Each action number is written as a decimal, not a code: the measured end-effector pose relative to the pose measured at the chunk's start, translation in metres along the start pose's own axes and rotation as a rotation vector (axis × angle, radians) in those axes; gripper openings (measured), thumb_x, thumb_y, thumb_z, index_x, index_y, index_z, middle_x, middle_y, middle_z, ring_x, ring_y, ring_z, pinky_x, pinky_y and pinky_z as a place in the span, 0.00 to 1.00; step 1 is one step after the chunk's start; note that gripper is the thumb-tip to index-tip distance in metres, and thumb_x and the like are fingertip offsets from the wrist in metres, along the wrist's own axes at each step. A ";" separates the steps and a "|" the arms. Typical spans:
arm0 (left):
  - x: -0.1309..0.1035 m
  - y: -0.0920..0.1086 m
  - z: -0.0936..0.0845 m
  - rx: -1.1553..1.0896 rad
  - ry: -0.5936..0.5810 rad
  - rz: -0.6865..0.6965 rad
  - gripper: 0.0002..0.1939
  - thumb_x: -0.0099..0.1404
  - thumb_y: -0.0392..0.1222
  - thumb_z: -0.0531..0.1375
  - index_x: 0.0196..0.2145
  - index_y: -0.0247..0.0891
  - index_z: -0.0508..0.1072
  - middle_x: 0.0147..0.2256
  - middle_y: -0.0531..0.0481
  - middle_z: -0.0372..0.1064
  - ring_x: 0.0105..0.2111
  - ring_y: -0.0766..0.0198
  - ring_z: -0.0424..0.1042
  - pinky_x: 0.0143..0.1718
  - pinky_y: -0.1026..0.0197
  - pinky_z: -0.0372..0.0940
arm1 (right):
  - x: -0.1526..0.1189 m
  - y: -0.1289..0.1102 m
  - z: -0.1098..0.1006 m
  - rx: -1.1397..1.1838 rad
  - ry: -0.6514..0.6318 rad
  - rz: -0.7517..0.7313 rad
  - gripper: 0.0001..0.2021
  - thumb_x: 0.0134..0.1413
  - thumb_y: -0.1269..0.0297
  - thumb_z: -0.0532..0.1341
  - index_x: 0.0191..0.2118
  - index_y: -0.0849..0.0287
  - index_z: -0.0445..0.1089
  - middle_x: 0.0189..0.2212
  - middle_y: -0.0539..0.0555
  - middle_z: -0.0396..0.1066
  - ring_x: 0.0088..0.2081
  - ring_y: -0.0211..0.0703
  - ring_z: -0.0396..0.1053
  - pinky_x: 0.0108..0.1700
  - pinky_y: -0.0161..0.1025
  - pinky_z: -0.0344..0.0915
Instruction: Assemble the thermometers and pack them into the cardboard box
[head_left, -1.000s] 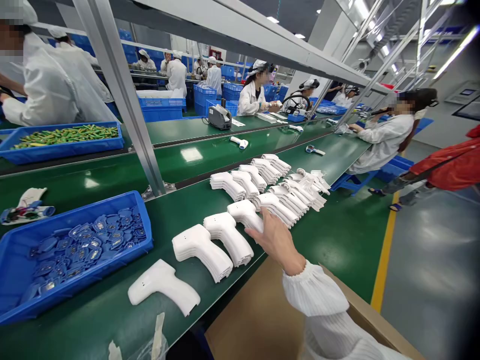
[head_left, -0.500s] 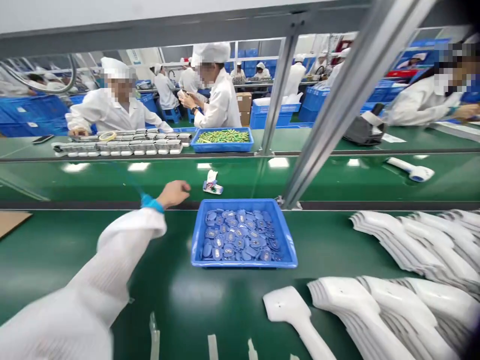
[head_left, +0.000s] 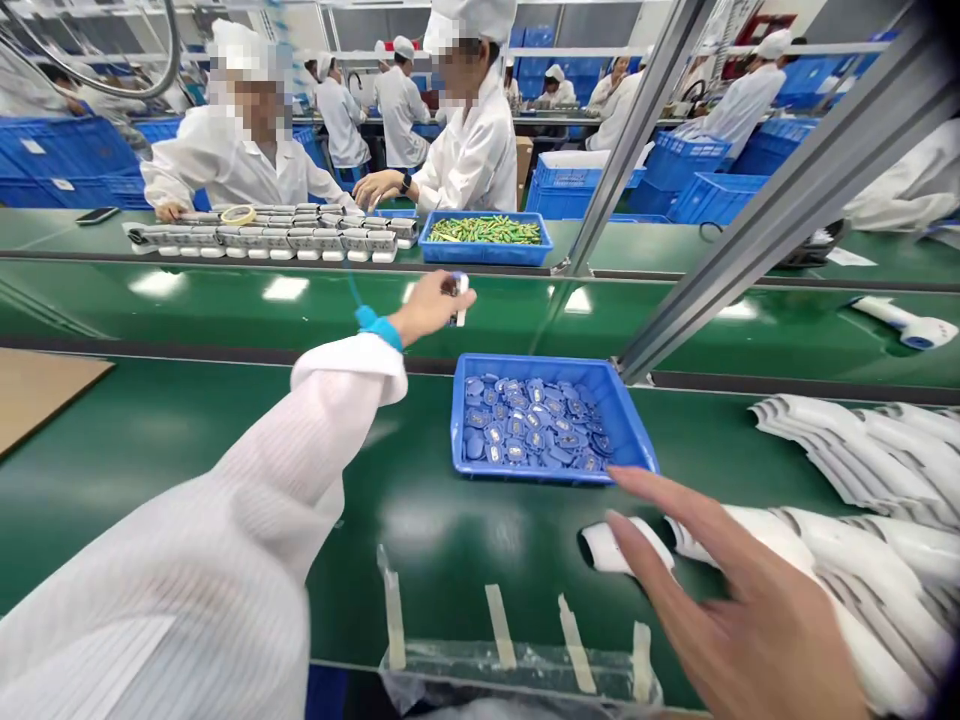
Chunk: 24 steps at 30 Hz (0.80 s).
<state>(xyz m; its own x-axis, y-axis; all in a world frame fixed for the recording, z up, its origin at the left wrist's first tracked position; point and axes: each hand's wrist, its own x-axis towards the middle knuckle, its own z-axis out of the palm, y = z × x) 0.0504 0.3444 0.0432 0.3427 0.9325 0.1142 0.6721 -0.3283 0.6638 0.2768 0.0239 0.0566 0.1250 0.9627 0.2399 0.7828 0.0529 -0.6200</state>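
My left hand (head_left: 431,308), with a blue band at the wrist, is stretched over the green conveyor belt beyond the bin. Its fingers are closed on a small white part (head_left: 461,300) with dark and bluish bits, mostly hidden by the fingers. At the lower right my right hand (head_left: 750,600) is open, thumb and forefinger spread, holding nothing. Just beyond its thumb lies a single white curved plastic shell (head_left: 626,546), partly covered by the hand. Between my hands stands a blue bin (head_left: 459,440) of flat blue plastic pieces (head_left: 532,420).
Nested white shells (head_left: 862,450) line the right side. A slanted metal post (head_left: 750,230) rises behind the bin. On the belt at right lies a white handheld device (head_left: 904,322). Across the belt, two co-workers in white stand by grey-white parts (head_left: 262,240) and a tray of green-yellow pieces (head_left: 487,250).
My left hand has picked the small white part up off the belt. My right hand has come into view beside the single shell. The camera view has shifted.
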 end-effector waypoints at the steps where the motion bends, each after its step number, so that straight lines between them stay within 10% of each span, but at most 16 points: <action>1: -0.024 0.005 -0.014 -0.122 0.045 -0.009 0.21 0.70 0.50 0.54 0.50 0.28 0.70 0.48 0.38 0.73 0.45 0.57 0.73 0.48 0.57 0.67 | 0.007 -0.018 0.014 0.022 0.005 -0.037 0.16 0.62 0.58 0.62 0.54 0.42 0.69 0.52 0.55 0.75 0.51 0.57 0.74 0.49 0.55 0.74; 5: -0.144 0.034 -0.045 -0.930 0.075 -0.090 0.16 0.67 0.49 0.61 0.39 0.30 0.75 0.42 0.42 0.74 0.43 0.58 0.74 0.46 0.59 0.69 | 0.028 -0.067 0.069 0.136 0.030 -0.252 0.20 0.64 0.61 0.60 0.60 0.51 0.64 0.62 0.55 0.66 0.64 0.51 0.62 0.65 0.55 0.61; 8: -0.229 0.046 -0.032 -1.217 0.078 -0.327 0.15 0.67 0.49 0.61 0.40 0.33 0.76 0.42 0.42 0.75 0.43 0.57 0.75 0.46 0.57 0.71 | 0.019 -0.080 0.099 0.205 -0.094 -0.282 0.24 0.63 0.59 0.59 0.63 0.55 0.61 0.64 0.58 0.63 0.65 0.53 0.59 0.66 0.56 0.57; 13: -0.321 0.015 0.013 -0.916 0.090 -0.555 0.20 0.68 0.56 0.59 0.45 0.36 0.74 0.45 0.40 0.76 0.45 0.53 0.76 0.52 0.49 0.70 | -0.032 -0.072 0.110 0.457 -0.573 0.235 0.21 0.68 0.47 0.49 0.37 0.57 0.70 0.24 0.51 0.73 0.26 0.40 0.68 0.31 0.37 0.63; 18: -0.367 -0.018 0.017 -0.112 0.185 -0.348 0.10 0.67 0.47 0.60 0.43 0.42 0.74 0.51 0.43 0.72 0.55 0.48 0.68 0.61 0.42 0.59 | -0.062 -0.048 0.089 0.562 -0.839 0.449 0.26 0.65 0.40 0.51 0.31 0.58 0.68 0.17 0.47 0.64 0.21 0.36 0.61 0.27 0.34 0.55; 24: -0.353 0.030 0.034 -0.413 -0.299 -0.224 0.23 0.60 0.48 0.69 0.51 0.46 0.71 0.50 0.49 0.72 0.49 0.55 0.71 0.52 0.54 0.65 | -0.065 -0.036 0.075 0.433 -0.874 0.199 0.18 0.69 0.51 0.52 0.38 0.57 0.72 0.34 0.51 0.73 0.33 0.40 0.68 0.35 0.38 0.63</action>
<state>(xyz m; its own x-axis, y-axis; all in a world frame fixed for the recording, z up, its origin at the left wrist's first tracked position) -0.0285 0.0002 -0.0023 0.4331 0.8695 -0.2377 0.4573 0.0153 0.8892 0.1950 -0.0206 0.0069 -0.3996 0.8124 -0.4246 0.4850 -0.2058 -0.8500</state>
